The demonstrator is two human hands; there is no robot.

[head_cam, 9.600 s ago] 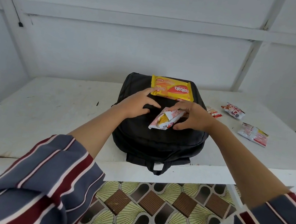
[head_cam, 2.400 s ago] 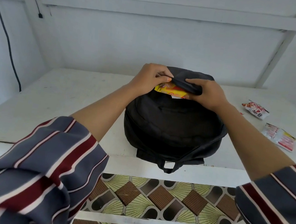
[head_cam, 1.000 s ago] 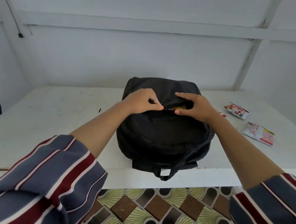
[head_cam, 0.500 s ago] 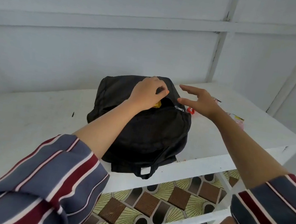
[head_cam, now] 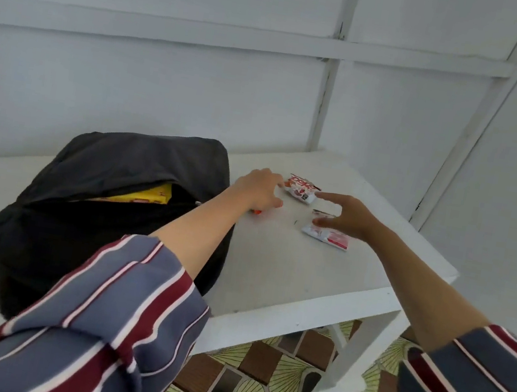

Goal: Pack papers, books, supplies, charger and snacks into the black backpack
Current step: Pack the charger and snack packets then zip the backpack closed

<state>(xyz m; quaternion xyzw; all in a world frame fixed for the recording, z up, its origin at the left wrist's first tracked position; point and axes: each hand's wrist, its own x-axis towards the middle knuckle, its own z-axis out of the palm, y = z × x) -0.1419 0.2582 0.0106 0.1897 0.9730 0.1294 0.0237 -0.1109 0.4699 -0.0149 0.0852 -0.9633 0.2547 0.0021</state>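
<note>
The black backpack (head_cam: 119, 207) lies on the white table (head_cam: 289, 268) with its front pocket unzipped. A yellow snack pack (head_cam: 144, 200) shows in the gap. My left hand (head_cam: 260, 189) reaches right past the bag, and its fingertips touch the edge of a red-and-white snack packet (head_cam: 301, 192). A small red-orange piece (head_cam: 256, 212) peeks out under that hand. My right hand (head_cam: 347, 217) hovers with thumb and fingers spread just above a second white-and-red packet (head_cam: 326, 237). Neither hand holds anything.
The table's right end and front edge lie close to the packets. A white panelled wall (head_cam: 199, 91) stands behind the table. Below the table frame is a patterned tiled floor (head_cam: 272, 377).
Both hands have left the backpack's pocket and moved right to the loose snack packets. The view has swung right, and the yellow pack now sits inside the open pocket.
</note>
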